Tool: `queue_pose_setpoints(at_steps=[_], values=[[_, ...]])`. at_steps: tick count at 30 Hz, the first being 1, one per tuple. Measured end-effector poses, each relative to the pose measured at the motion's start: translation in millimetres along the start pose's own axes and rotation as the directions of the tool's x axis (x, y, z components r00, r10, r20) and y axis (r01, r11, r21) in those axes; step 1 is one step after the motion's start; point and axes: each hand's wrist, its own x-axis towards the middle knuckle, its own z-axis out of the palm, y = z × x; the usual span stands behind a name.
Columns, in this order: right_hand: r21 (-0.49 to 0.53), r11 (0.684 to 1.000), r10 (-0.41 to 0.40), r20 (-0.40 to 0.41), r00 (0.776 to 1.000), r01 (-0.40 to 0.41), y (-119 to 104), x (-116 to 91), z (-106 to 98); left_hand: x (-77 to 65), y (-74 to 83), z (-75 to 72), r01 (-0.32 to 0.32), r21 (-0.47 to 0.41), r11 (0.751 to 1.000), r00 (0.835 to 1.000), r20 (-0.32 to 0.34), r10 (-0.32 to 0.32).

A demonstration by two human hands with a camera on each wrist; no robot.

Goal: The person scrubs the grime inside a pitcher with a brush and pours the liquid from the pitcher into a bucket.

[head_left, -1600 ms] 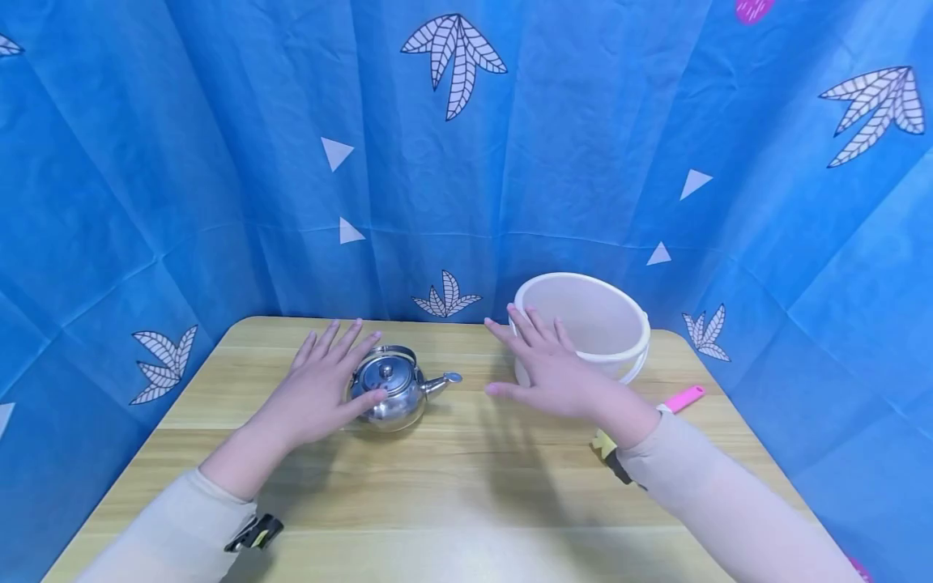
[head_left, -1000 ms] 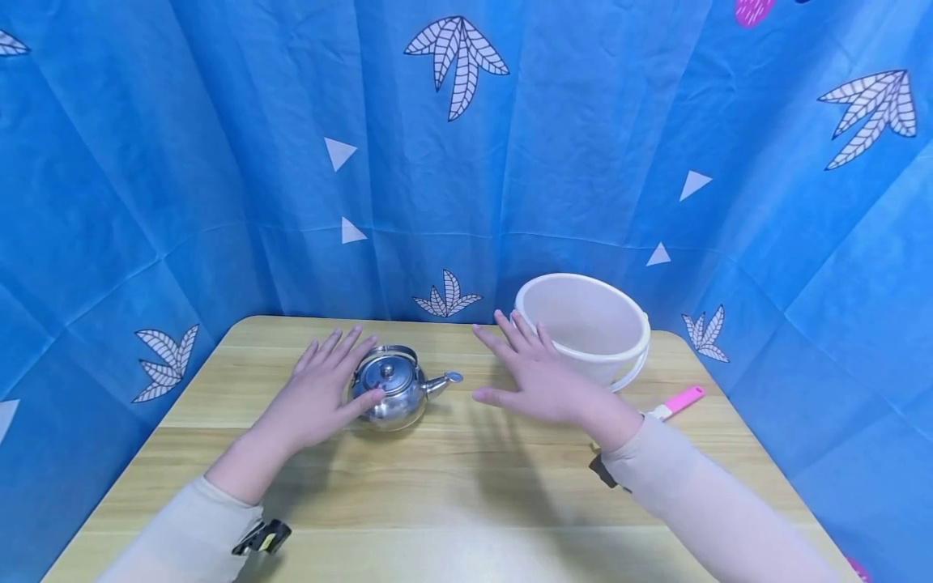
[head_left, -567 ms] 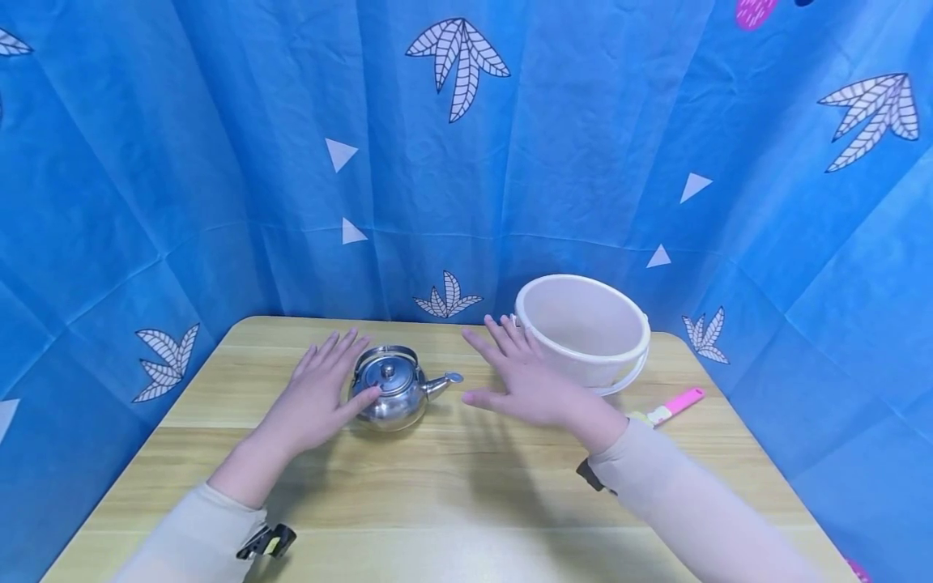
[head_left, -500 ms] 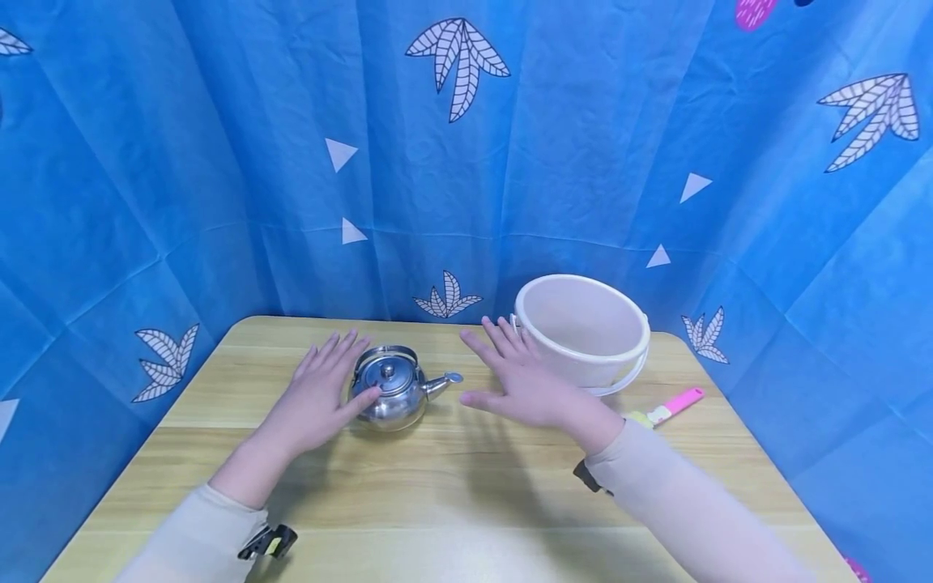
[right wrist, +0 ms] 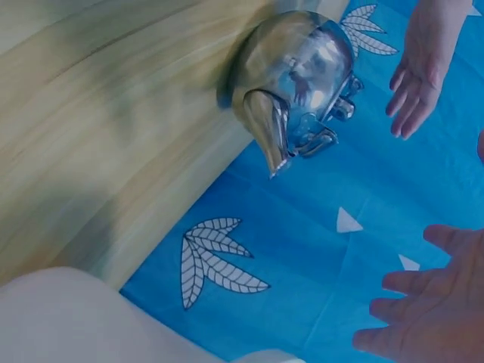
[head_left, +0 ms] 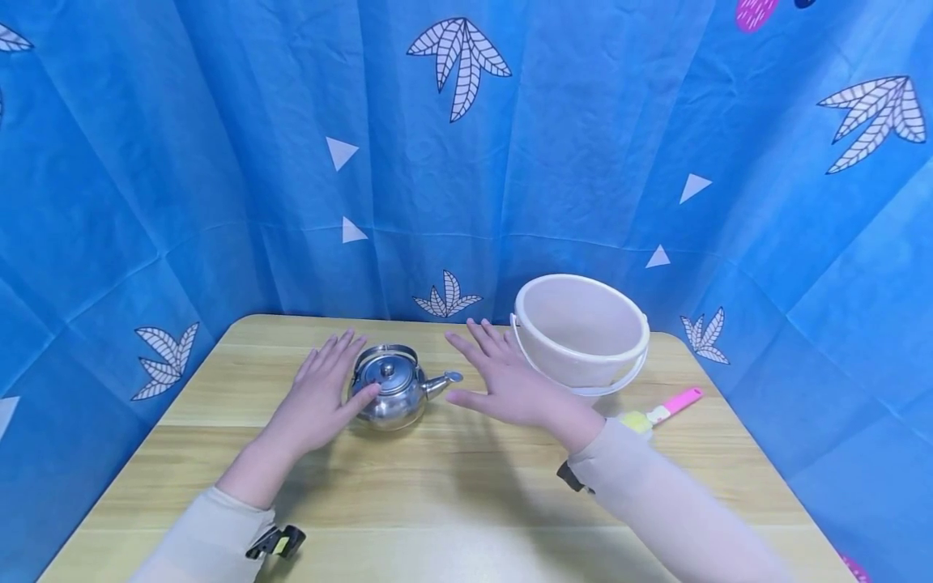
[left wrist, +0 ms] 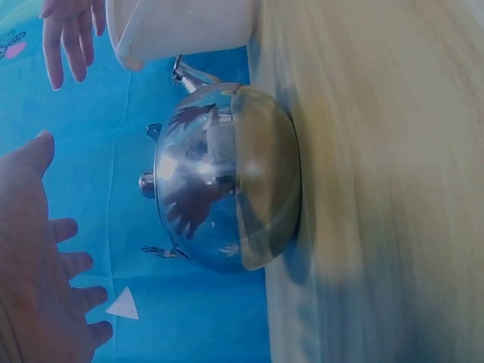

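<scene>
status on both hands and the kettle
Left hand, right hand: open, empty. Kettle upright on table, lid on. Nothing seen blocking it; white bucket off to the right.

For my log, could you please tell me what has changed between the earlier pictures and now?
The right hand moved left, away from the round white plastic bucket, toward the round silver metal kettle; nothing was gripped or released. The left hand barely shifted; kettle and bucket stayed put.
</scene>
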Motion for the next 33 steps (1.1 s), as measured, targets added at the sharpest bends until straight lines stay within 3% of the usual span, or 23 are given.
queue_pose_setpoints(at_steps=[14, 33], values=[[0.042, 0.999, -0.009, 0.031, 0.999, 0.007, -12, 16, 10, 1.4, -3.7, 6.4, 0.042, -0.057, 0.997, 0.999, -0.017, -0.043], [0.079, 0.997, -0.013, -0.013, 1.000, 0.014, -17, 34, 25, 4.5, -9.7, 16.5, 0.101, -0.188, 0.977, 0.992, -0.060, -0.114]])
